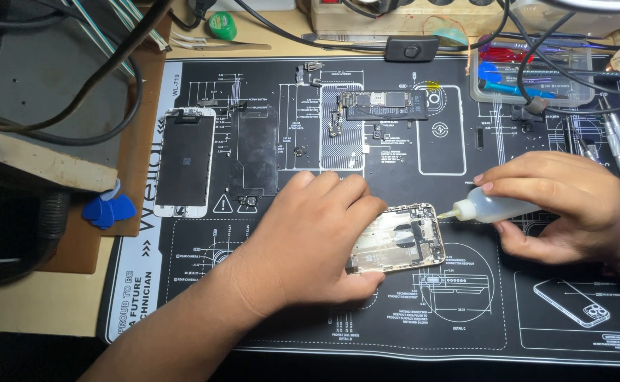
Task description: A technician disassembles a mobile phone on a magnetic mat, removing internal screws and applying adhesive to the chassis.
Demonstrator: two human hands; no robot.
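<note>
My left hand (308, 237) grips an opened silver phone housing (398, 239), tilting it up off the black repair mat (253, 311) near the middle. My right hand (571, 201) holds a small translucent squeeze bottle (490, 208) on its side. Its pointed nozzle touches the housing's upper right corner. The inside of the housing shows bare metal and small parts. My fingers hide its left end.
A white-framed phone screen (184, 161) and a dark metal shield plate (257, 152) lie at the mat's left. A logic board (383, 105) lies at top centre. A clear tray of screwdrivers (529, 71) sits top right. Blue picks (108, 210) rest left of the mat, under cables.
</note>
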